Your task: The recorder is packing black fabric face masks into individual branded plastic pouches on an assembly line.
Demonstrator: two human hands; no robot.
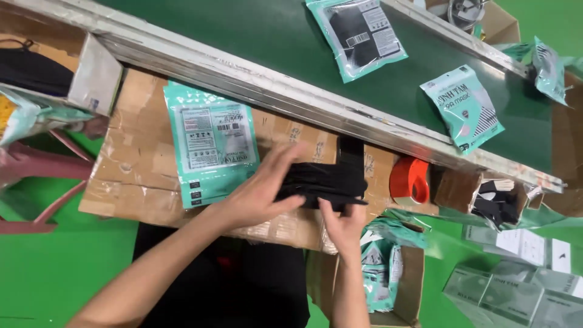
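A stack of black face masks (331, 177) lies on a taped cardboard work surface (136, 170). My left hand (261, 191) rests flat over the stack's left side, fingers spread. My right hand (343, 223) pinches the stack's lower edge from below. A teal flat pouch (212, 143) lies face down on the cardboard just left of my left hand.
A green conveyor belt (273, 36) with a metal rail runs diagonally above, carrying two filled teal pouches (362, 35) (464, 108). An orange tape roll (410, 180) sits right of the masks. Boxes hold more black masks (497, 203) and pouches (379, 267); grey cartons (510, 291) lie at lower right.
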